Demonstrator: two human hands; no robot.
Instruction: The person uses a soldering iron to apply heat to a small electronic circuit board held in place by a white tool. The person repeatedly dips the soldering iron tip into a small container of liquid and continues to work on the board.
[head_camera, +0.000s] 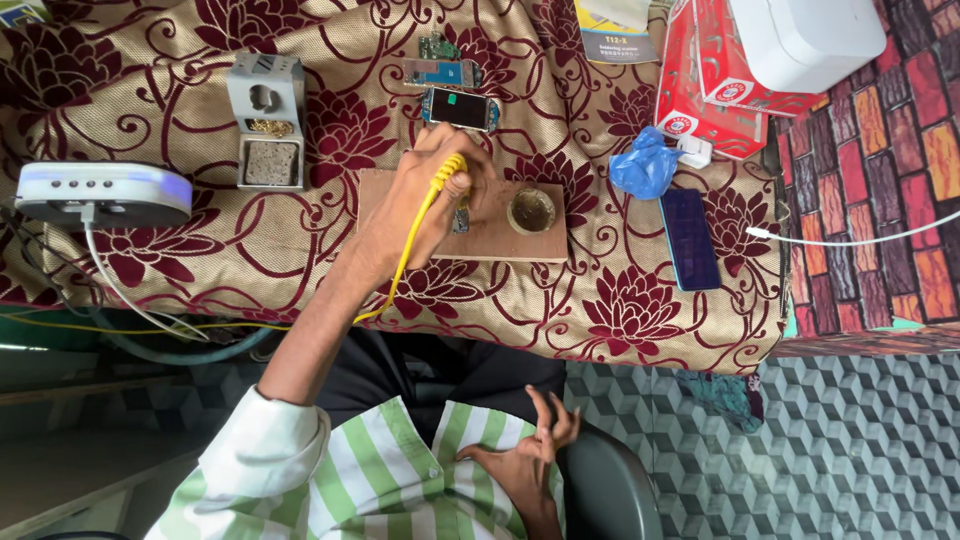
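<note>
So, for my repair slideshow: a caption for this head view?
Left hand holds yellow soldering iron over wooden board; right hand idle.

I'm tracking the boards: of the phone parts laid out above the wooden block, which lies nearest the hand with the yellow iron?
The dark-screened part, just above the left hand. The pale board and the green piece lie farther up the cloth.

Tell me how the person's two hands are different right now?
The left hand is up over the wooden board, closed around a yellow soldering iron; the right hand hangs low by the striped shirt, holding nothing. The left hand's fingers are curled tight; the right hand's fingers are loosely spread. Both are bare.
</note>
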